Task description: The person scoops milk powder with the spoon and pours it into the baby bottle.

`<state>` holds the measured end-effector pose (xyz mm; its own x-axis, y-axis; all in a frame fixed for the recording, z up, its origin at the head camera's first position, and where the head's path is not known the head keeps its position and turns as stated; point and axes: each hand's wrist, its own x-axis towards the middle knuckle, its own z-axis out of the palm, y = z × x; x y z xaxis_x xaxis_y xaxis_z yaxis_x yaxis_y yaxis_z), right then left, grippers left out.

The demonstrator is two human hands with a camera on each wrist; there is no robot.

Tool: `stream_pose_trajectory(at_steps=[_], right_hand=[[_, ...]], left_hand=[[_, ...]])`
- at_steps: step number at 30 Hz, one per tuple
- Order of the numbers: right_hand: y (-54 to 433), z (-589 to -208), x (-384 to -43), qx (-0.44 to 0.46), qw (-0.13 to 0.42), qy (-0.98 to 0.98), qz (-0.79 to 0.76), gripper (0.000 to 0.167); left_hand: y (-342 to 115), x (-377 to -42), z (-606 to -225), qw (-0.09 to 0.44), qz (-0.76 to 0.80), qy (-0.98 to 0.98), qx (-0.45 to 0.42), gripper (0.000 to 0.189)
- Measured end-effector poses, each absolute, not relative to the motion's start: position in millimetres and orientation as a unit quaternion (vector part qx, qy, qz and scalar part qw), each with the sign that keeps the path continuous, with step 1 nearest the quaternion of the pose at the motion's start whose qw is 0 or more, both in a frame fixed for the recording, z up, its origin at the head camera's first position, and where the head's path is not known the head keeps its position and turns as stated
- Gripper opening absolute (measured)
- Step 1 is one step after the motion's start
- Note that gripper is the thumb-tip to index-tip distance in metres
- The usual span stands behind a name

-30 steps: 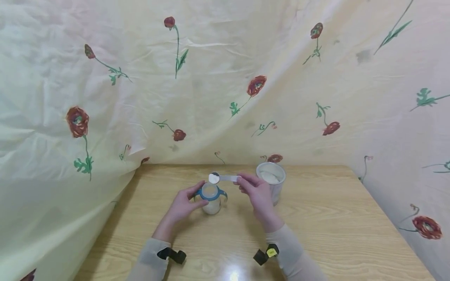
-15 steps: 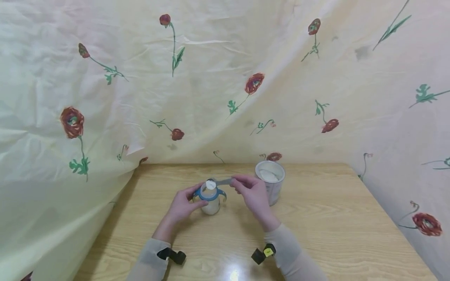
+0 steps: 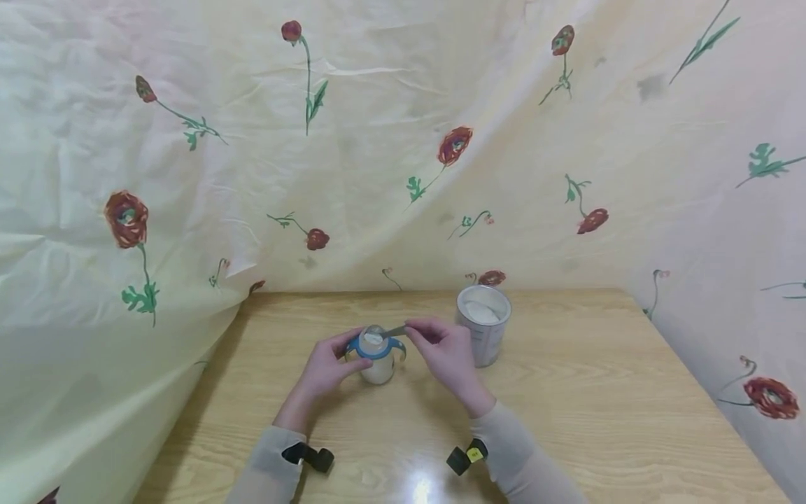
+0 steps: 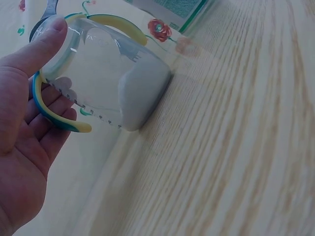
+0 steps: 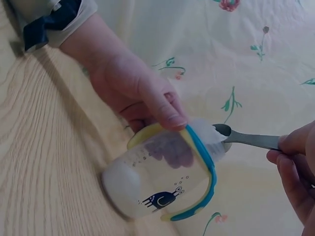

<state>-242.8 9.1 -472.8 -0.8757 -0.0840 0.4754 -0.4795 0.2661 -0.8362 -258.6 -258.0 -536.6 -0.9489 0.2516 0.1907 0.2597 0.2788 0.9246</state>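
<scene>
The bottle (image 3: 378, 372) stands upright on the table (image 3: 598, 371), between your hands and close against the left one, with white contents at its base. Your left hand (image 3: 327, 364) grips it near the collar, thumb on the near side. Your right hand (image 3: 450, 350) pinches the scoop (image 5: 253, 140) by its handle, the powder-filled bowl tilted at the bottle's mouth; whether it touches the rim, you can't tell. One blue-and-yellow handle (image 5: 187, 215) juts toward your right hand, below the scoop. Just beyond that hand, partly covered by it, stands an open can (image 3: 485, 344) of white powder. Flowered cloth (image 3: 378, 140) hangs behind.
</scene>
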Motion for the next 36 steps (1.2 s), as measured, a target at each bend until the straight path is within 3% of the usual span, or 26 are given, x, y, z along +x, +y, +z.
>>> stream_pose_trajectory(at_steps=[6, 11, 23, 36], right_hand=[[11.3, -475.0, -245.6, 0.285, 0.275, -0.808, 0.436, 0.014], [14.3, -477.7, -245.0, 0.345, 0.319, -0.805, 0.361, 0.017], [13.9, -471.5, -246.8, 0.42, 0.355, -0.78, 0.3, 0.016], [14.5, -477.6, -246.8, 0.431, 0.376, -0.764, 0.297, 0.021]], left_hand=[[-255.6, -261.5, -534.9, 0.012, -0.582, -0.796, -0.167, 0.064], [-256.4, -258.8, -534.6, 0.006, -0.579, -0.797, -0.171, 0.068], [-257.4, -259.4, -533.8, 0.008, -0.573, -0.803, -0.162, 0.068], [-258.2, -256.0, -536.9, 0.003, -0.579, -0.798, -0.168, 0.067]])
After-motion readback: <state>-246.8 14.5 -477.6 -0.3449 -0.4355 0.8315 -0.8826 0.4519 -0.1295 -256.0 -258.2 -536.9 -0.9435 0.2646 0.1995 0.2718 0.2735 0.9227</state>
